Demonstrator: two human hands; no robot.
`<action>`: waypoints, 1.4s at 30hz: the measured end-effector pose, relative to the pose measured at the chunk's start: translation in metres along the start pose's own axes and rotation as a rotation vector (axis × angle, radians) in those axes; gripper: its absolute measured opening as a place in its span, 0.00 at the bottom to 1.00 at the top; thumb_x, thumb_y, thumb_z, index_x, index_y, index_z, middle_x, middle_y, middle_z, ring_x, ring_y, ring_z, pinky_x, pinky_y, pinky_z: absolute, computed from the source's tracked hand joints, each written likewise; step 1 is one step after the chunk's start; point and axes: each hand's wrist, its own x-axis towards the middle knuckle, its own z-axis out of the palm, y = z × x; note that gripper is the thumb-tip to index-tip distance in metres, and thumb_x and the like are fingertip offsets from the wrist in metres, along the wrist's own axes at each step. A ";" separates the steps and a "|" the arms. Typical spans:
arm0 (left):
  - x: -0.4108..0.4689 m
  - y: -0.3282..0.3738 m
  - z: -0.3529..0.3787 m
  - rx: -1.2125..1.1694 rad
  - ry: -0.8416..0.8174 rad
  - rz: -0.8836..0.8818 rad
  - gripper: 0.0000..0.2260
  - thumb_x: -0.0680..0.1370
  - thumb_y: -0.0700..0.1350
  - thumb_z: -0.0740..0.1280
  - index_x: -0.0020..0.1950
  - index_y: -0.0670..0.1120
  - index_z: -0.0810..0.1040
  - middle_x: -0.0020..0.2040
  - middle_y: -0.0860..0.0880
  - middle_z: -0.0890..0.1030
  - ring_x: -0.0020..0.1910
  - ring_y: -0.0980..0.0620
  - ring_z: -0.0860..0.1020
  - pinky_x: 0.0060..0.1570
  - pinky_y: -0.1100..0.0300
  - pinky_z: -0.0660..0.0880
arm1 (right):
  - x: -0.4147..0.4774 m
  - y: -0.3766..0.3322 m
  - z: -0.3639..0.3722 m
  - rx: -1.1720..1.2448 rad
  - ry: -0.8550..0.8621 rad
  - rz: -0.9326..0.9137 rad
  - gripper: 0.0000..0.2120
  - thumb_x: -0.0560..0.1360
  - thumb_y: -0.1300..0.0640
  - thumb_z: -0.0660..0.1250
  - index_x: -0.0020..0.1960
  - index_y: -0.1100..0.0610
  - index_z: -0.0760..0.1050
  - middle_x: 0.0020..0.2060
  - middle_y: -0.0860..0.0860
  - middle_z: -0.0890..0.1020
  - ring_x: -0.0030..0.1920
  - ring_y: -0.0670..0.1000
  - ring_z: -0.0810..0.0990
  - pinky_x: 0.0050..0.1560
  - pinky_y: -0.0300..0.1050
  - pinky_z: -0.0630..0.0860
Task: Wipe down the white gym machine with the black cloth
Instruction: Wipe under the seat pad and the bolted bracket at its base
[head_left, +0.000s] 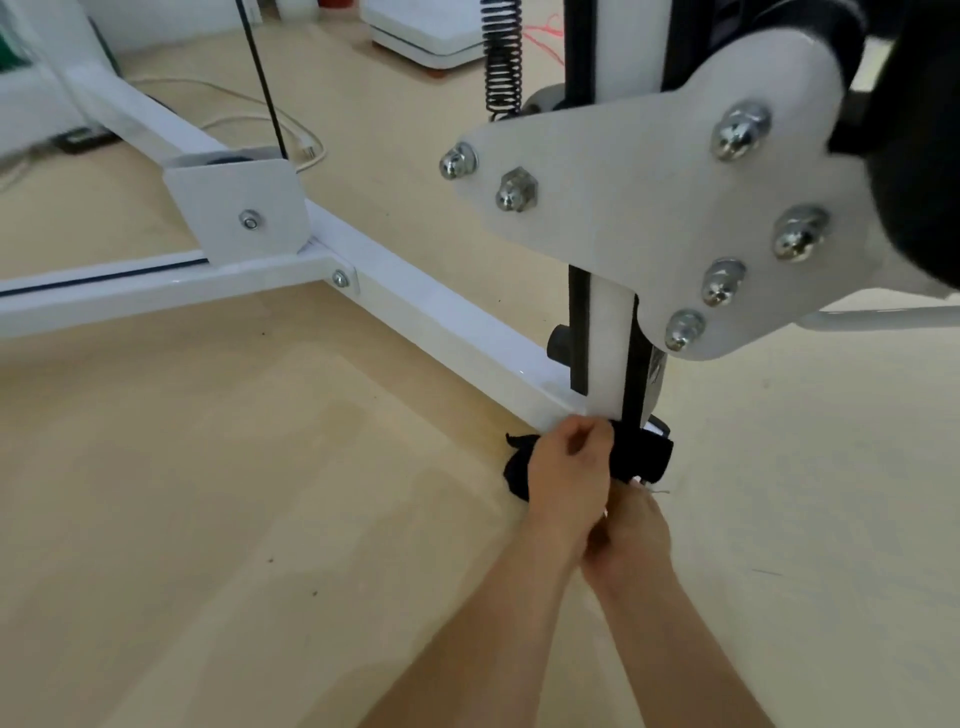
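Two hands are bunched at the foot of the machine (441, 312), where the cloth (644, 457) is wrapped round the base bar's end, just below the upright. The cloth is gripped by the curled left hand (569, 478); the right hand (631, 535) is half hidden behind it, so its hold cannot be told. The cloth could be snagged at the upright's base if dragged hard. The cloth looks black, soft and bunched.
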 end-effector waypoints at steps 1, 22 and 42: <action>-0.001 0.008 -0.006 -0.089 0.030 -0.028 0.07 0.78 0.46 0.65 0.47 0.46 0.81 0.46 0.45 0.84 0.48 0.45 0.82 0.49 0.49 0.78 | -0.006 -0.004 0.007 -0.052 -0.013 -0.020 0.11 0.75 0.73 0.60 0.45 0.59 0.75 0.36 0.57 0.77 0.33 0.54 0.73 0.36 0.45 0.70; -0.072 0.131 -0.059 0.111 0.102 0.151 0.12 0.78 0.36 0.59 0.46 0.43 0.83 0.42 0.42 0.84 0.42 0.46 0.81 0.46 0.52 0.77 | -0.131 -0.075 0.092 0.033 -0.429 -0.001 0.07 0.80 0.60 0.64 0.54 0.56 0.79 0.51 0.55 0.85 0.53 0.53 0.82 0.51 0.48 0.75; -0.109 0.272 -0.064 0.434 0.051 0.396 0.14 0.79 0.34 0.62 0.54 0.47 0.83 0.43 0.50 0.86 0.44 0.51 0.83 0.44 0.60 0.80 | -0.215 -0.121 0.197 -0.227 -0.533 -0.360 0.31 0.78 0.62 0.62 0.78 0.44 0.60 0.63 0.47 0.76 0.60 0.48 0.74 0.62 0.42 0.68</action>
